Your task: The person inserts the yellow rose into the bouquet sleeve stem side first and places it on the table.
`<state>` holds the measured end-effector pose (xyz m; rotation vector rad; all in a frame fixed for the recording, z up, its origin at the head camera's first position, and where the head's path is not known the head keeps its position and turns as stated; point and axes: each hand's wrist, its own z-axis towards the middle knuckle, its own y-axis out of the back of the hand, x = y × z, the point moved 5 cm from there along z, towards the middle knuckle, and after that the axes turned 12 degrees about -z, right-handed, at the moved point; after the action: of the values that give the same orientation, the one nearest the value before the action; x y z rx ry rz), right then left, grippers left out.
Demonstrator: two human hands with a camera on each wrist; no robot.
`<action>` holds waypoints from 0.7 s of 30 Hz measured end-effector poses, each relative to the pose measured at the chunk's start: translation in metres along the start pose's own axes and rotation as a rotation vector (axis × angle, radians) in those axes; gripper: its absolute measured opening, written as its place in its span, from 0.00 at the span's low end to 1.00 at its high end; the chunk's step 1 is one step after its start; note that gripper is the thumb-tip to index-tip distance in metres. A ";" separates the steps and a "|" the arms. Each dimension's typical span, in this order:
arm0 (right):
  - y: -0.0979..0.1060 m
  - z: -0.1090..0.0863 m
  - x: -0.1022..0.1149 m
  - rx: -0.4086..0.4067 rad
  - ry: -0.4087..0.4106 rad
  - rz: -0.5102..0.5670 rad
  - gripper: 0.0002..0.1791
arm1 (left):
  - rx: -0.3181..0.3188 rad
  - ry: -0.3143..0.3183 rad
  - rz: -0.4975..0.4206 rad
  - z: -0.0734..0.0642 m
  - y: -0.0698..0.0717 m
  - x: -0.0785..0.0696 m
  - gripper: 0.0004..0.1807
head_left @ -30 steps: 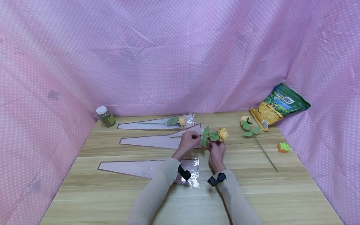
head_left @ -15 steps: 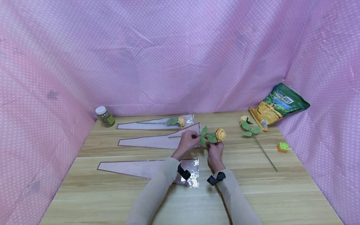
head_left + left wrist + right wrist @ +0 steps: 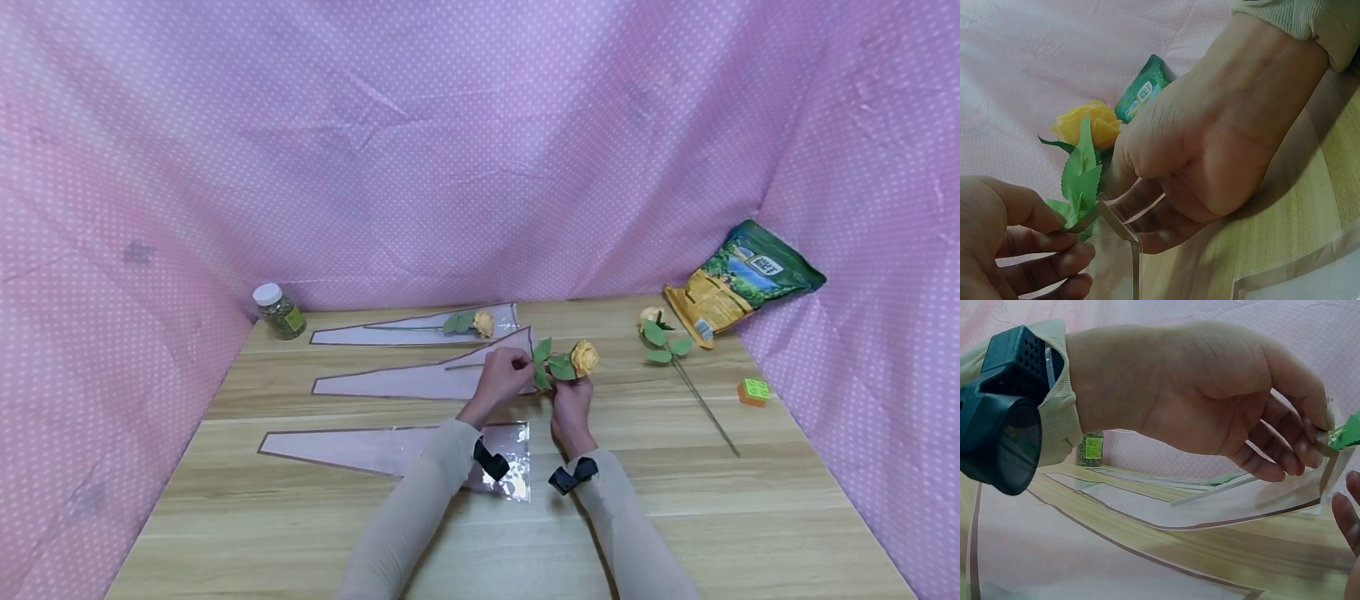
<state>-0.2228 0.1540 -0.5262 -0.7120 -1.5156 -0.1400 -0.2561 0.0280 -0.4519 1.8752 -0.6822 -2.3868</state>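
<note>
A yellow artificial rose (image 3: 584, 358) with green leaves lies over the mouth of the middle clear flower sleeve (image 3: 397, 382), its stem running left inside the sleeve. My left hand (image 3: 501, 385) pinches the sleeve's brown-edged mouth between thumb and forefinger, right by the leaves (image 3: 1082, 181). Just below the bloom, my right hand (image 3: 573, 412) holds the rose, its thumb beside the leaves in the left wrist view. Its other fingers are partly hidden behind the sleeve's corner. The bloom and upper leaves stand outside the mouth.
Behind lies another sleeve (image 3: 345, 336) with a rose (image 3: 483, 323) in it. A flat sleeve (image 3: 337, 446) is nearer the front. To the right are a loose rose (image 3: 697, 392), a green-and-yellow bag (image 3: 742, 279) and a toy block (image 3: 753, 392). A white-lidded jar (image 3: 281, 315) stands back left.
The rose and my right hand have shifted slightly left, the stem tip sliding further along the sleeve. My left hand has stayed in place at the mouth.
</note>
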 end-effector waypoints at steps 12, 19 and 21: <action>-0.001 -0.003 0.000 -0.040 0.025 -0.027 0.12 | 0.028 -0.040 0.017 0.000 -0.004 -0.004 0.07; -0.003 -0.004 -0.001 -0.026 0.009 -0.041 0.08 | 0.045 -0.056 0.014 0.000 -0.005 -0.005 0.07; -0.003 -0.004 -0.001 -0.032 0.010 -0.049 0.09 | 0.049 -0.060 0.017 0.000 -0.005 -0.005 0.07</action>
<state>-0.2214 0.1492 -0.5260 -0.6991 -1.5244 -0.2050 -0.2533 0.0341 -0.4496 1.8141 -0.7653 -2.4471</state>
